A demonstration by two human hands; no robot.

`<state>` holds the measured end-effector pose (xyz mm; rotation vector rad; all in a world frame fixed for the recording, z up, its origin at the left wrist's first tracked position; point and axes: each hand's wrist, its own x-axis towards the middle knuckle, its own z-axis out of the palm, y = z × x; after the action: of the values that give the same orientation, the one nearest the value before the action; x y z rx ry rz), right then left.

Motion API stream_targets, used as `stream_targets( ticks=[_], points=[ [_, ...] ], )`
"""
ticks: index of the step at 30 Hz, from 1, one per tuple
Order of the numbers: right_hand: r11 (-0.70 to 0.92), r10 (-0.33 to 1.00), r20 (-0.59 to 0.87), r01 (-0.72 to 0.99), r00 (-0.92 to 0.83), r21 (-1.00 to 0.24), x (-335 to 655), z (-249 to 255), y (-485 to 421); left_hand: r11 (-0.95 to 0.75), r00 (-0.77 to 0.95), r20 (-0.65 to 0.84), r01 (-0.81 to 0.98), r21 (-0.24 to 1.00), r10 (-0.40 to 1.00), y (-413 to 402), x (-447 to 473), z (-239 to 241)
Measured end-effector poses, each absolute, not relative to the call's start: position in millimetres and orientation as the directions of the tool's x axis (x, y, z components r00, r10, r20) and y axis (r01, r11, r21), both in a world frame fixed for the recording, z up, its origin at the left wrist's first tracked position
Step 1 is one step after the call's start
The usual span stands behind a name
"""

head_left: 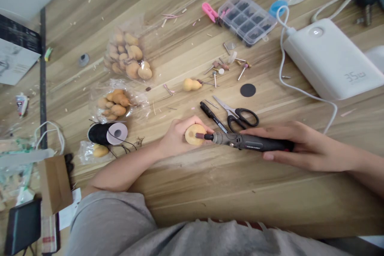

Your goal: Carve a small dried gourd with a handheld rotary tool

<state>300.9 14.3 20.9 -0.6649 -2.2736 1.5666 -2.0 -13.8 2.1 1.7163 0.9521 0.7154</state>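
Note:
My left hand [177, 136] is closed around a small tan gourd [194, 133], its flat end facing right. My right hand [297, 144] grips a dark rotary tool [249, 142] lying level across the wooden table [228, 184]. The tool's pinkish grinding bit [200, 136] touches the gourd's end. Both forearms rest low over the table's near edge.
Black-handled scissors [240, 116] and a black marker [213, 116] lie just behind the tool. Two bags of gourds [129, 58] [115, 104], a loose gourd [191, 85], scattered bits [223, 70], a clear parts box [246, 18], a white power bank [331, 58] with cable, and a black thread spool [108, 133] surround them.

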Motion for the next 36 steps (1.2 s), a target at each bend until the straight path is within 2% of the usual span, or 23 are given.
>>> stream_targets(
  ticks=[4,10,15,17,22,26,30,36],
  points=[
    [0.309,0.514,0.007,0.178,-0.858,-0.934,300.3,21.8,14.0,-0.143,0.514,0.016,0.208,0.968,0.858,-13.5,-2.1,2.9],
    [0.301,0.536,-0.042,0.238,-0.843,-0.924,302.3,19.1,15.4,-0.206,0.479,0.030,0.320,0.925,0.877,-13.5,0.6,5.1],
    [0.331,0.484,-0.008,0.191,-0.875,-0.924,301.6,19.4,13.3,-0.108,0.467,-0.014,0.233,0.966,0.884,-15.7,-0.1,0.5],
    [0.328,0.501,-0.004,0.194,-0.865,-0.925,301.4,19.6,12.7,-0.097,0.478,-0.028,0.236,0.967,0.878,-15.7,-1.0,0.4],
    [0.309,0.558,-0.017,0.227,-0.830,-0.924,301.8,19.4,13.3,-0.160,0.492,-0.006,0.296,0.942,0.870,-13.9,-2.6,3.6],
    [0.318,0.528,-0.002,0.200,-0.849,-0.927,301.8,18.7,13.6,-0.174,0.523,0.022,0.243,0.954,0.852,-13.9,-1.7,2.3],
    [0.331,0.507,0.018,0.176,-0.862,-0.927,302.0,18.3,12.4,-0.170,0.483,0.052,0.204,0.964,0.874,-14.1,-0.2,1.2],
    [0.319,0.561,0.007,0.208,-0.828,-0.925,301.9,17.7,12.1,-0.256,0.510,0.069,0.305,0.917,0.858,-12.3,-0.3,6.0]
  ],
)
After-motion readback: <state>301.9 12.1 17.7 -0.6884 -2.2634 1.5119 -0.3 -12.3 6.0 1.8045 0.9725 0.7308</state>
